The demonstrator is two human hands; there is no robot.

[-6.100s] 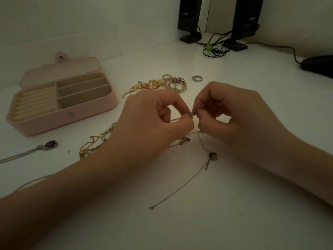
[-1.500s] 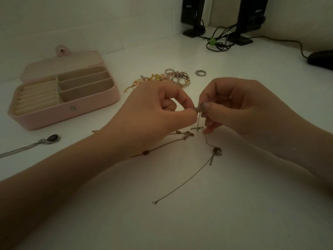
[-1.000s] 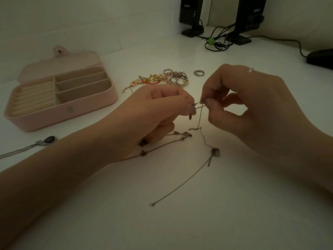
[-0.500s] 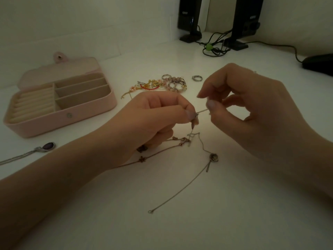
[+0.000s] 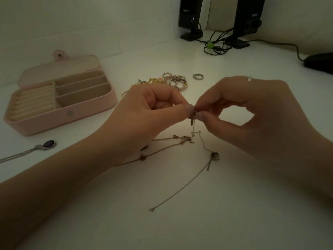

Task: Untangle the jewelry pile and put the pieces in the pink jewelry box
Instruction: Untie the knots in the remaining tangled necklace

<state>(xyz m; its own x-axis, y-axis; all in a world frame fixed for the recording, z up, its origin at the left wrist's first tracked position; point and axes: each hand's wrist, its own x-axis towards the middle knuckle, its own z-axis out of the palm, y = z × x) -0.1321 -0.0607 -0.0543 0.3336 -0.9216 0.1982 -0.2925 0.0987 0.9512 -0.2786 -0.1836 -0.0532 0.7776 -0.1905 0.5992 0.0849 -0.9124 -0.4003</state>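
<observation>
My left hand [image 5: 149,112] and my right hand [image 5: 252,114] meet above the desk, both pinching the top of a thin silver chain [image 5: 182,192] between thumb and forefinger. The chain hangs down to a round pendant [image 5: 214,156] and trails toward me on the desk. A gold chain with small charms [image 5: 162,150] lies tangled with it under my hands. The pink jewelry box [image 5: 59,98] stands open at the left, its compartments showing nothing inside. A pile of beaded bracelets and rings [image 5: 171,82] lies beyond my hands.
A necklace with a dark oval stone [image 5: 46,144] lies left of my forearm. A loose silver ring [image 5: 197,76] sits by the pile. Two black speakers [image 5: 191,17] with bundled cables [image 5: 216,46] stand at the back; a dark mouse [image 5: 320,62] at far right.
My fingertips, slightly apart half a second ago, have come together on the chain's knot. My right hand has dropped a little and curled in.
</observation>
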